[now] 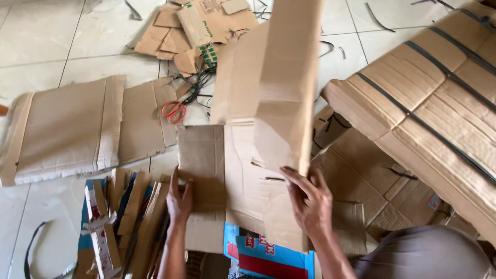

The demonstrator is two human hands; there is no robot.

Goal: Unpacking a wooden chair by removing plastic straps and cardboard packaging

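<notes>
A large flattened brown cardboard box (243, 170) lies in front of me, one long panel (287, 77) folded upright. My left hand (180, 199) grips the left flap of this cardboard at its near edge. My right hand (310, 199) holds the lower edge of the raised panel, fingers wrapped on it. Under the cardboard shows a blue and red printed carton (268, 258).
Orange-handled scissors (174, 110) lie on the tiled floor beside a flat cardboard sheet (67, 129). A strapped bundle of cardboard (434, 103) fills the right. Folded cartons stand on edge at lower left (124, 222). Scraps (196, 31) and black straps lie farther back.
</notes>
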